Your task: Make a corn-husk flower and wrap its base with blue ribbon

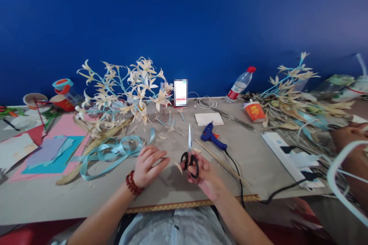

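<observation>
My right hand (pixel 205 174) is closed around the black handles of a pair of scissors (pixel 189 145). The blades point away from me and look shut. To the left, my left hand (pixel 150 165) hovers over the table with loosely bent fingers and a gap at the thumb; no object shows in it. A small curved pale strip, like a husk petal (pixel 178 167), shows between the left fingers and the scissors handles, apart from the fingertips. Light blue ribbon (pixel 115 149) lies in loops beside the left hand. A blue glue gun (pixel 213 136) rests on its side beyond the right hand.
Pale husk flowers on blue stems (pixel 138 92) stand at the back left. Coloured paper sheets (pixel 54 155) lie far left. A phone (pixel 180 92), bottle (pixel 240 84), red cup (pixel 254 111) and power strip (pixel 290 160) are also here. Another person's arm (pixel 349 149) reaches in at right.
</observation>
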A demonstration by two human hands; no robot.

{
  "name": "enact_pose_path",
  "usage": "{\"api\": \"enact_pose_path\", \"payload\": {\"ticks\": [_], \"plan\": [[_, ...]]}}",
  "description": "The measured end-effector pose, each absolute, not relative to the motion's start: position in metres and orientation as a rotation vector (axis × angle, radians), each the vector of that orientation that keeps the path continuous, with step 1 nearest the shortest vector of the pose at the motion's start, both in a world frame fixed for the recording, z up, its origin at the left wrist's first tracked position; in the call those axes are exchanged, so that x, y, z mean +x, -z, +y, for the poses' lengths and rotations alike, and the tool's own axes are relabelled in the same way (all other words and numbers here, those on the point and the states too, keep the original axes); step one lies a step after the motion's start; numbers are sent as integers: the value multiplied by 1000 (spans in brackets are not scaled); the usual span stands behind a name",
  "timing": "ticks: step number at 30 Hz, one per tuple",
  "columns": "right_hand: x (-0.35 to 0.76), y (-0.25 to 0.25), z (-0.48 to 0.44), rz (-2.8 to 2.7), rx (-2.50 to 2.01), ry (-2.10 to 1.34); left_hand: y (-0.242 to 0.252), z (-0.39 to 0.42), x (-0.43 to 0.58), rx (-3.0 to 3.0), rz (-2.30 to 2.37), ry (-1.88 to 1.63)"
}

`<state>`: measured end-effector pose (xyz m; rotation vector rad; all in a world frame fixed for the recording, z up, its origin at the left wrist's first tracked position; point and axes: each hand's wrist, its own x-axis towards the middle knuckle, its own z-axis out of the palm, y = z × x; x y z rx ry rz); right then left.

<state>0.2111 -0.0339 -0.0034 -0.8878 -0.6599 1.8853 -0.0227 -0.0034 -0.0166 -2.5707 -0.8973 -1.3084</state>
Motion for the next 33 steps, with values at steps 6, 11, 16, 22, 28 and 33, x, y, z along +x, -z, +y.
{"api": "enact_pose_path", "payload": {"ticks": [6,11,16,22,28,33], "plan": [[185,-9,-29,-694,-855,-1924,12,-9,-26,-2540,-1070,1329],[180,-5,-28,-833,-920,-1742,-1,-25,-17,-2249,-1481,1771],[176,-1,-31,-1009,-934,-1597,-6,-47,4,-2613,-2030,2215],[175,3,-36,-1122,-984,-1548,0,-53,21,-2354,-2252,2803],[176,1,-33,-1034,-1013,-1577,-2,-50,21,-2125,-2383,3107],[187,9,-43,-978,-1027,-1692,-12,-42,19,-1700,-2300,3489]]}}
